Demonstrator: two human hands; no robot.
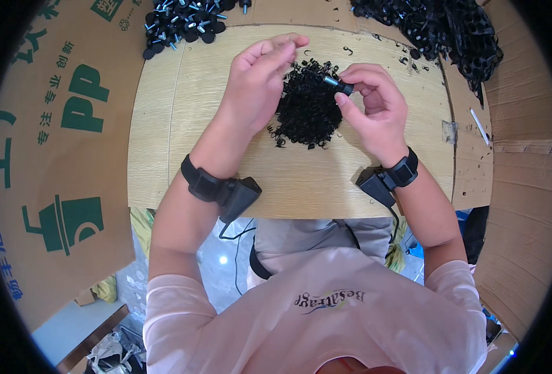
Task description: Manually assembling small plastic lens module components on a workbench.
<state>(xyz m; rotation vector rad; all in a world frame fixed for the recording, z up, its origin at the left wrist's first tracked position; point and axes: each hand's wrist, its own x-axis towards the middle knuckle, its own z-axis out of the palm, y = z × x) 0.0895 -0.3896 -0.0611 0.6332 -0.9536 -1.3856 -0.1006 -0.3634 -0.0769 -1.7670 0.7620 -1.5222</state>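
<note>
My right hand [379,96] pinches a black-headed bolt [347,88] between thumb and fingers, its silvery threaded shank pointing up and left. This is held above the right side of a heap of small black curled clips [309,109] on the table. Over the heap's upper left is my left hand [260,78], its thumb and fingers drawn together. Whatever lies between those fingertips, if anything, is too small or hidden to make out. Both wrists carry a black strap with a box-shaped device.
More black-headed bolts [185,25] are piled at the far left of the wooden table [226,168]. A mass of black perforated parts [438,37] lies far right, with stray clips near it. Cardboard walls [64,156] stand on both sides. A white stick [479,126] rests at the right.
</note>
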